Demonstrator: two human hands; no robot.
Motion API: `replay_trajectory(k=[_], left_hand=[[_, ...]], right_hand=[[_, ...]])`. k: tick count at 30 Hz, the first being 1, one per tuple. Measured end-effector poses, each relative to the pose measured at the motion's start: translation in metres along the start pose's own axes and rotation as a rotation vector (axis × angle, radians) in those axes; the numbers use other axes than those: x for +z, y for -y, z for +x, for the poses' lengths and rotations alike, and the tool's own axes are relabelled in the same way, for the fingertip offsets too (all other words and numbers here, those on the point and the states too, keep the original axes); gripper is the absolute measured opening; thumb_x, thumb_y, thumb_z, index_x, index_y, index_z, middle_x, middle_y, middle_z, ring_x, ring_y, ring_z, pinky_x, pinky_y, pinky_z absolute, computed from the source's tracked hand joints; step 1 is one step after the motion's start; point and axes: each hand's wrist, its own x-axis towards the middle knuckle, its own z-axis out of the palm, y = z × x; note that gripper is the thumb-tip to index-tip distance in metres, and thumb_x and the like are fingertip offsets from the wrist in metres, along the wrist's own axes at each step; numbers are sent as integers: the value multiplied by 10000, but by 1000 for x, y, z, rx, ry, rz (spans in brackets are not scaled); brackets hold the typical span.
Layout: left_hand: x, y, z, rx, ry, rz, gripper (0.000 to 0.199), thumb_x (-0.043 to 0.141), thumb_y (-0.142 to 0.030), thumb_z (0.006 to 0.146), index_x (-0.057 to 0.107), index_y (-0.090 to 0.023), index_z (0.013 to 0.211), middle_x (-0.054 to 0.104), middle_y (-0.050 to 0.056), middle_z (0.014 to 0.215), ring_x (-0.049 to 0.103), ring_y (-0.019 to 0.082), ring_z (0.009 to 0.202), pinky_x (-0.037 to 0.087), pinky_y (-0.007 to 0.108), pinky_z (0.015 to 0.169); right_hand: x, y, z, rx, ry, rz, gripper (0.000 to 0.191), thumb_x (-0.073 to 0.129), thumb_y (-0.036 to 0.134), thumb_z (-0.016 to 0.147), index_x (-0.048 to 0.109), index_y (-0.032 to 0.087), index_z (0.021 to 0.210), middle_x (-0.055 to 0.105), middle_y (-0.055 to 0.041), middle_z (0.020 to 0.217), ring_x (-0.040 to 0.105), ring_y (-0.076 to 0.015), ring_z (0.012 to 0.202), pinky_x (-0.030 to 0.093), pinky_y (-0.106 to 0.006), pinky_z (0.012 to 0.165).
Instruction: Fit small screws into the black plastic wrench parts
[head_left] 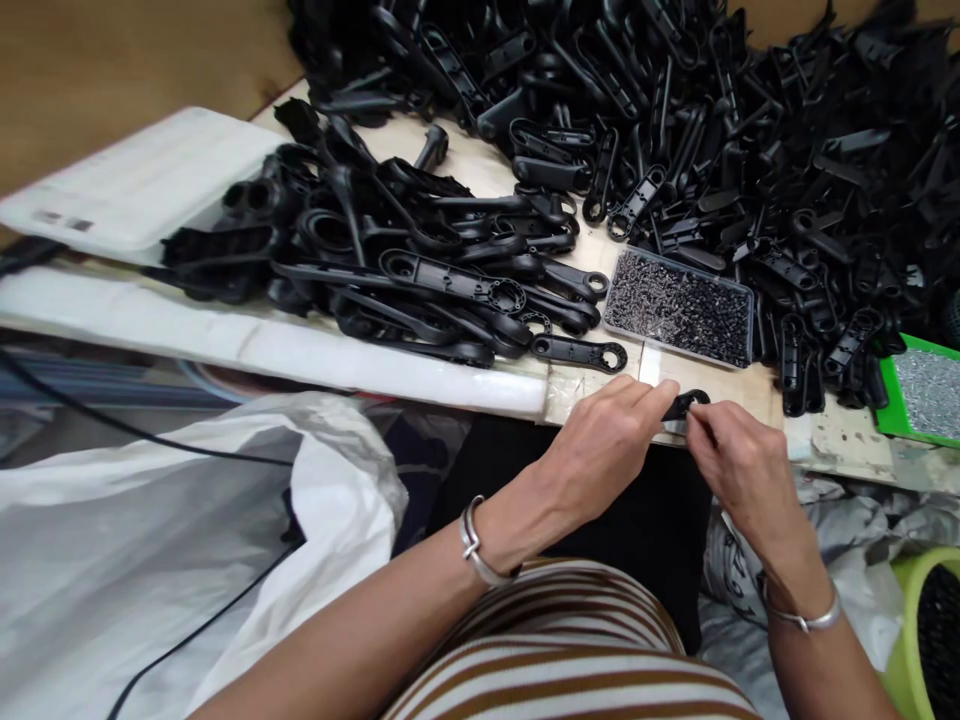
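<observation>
At the table's front edge, my left hand [611,440] is closed on a black plastic part [684,404] with a ring-shaped end. My right hand [742,460] pinches at the ring end of that part; anything small between its fingertips is too hidden to tell. Just beyond both hands lies a clear tray [679,305] filled with small dark pieces. A similar flat black part with a ring end [580,352] rests left of the tray.
Long black parts [420,250] are heaped at the left, and a larger pile [675,100] covers the back. A white box [150,180] stands far left. At the right are a green tray [930,390] of silvery pieces and a yellow-green bucket [911,620]. White sacking hangs below left.
</observation>
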Motion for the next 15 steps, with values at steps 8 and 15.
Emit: replay_trajectory(k=[8,15], left_hand=[[2,4,0,-16,3,-116,176,534,-69,870,557,-162,1018,659,47,908,618,184,870,525,315,788],[2,6,1,-10,16,-138,137,539,-93,890,561,-154,1011,656,53,913,624,188,848,532,311,771]], right_hand=[[-9,-10,12,552,256,526,290,531,385,888,613,182,698,565,24,510,532,-121,419,383,-217,431],[-15,-4,20,526,315,422,278,497,344,892,589,203,671,571,44,472,521,-104,387,371,-208,441]])
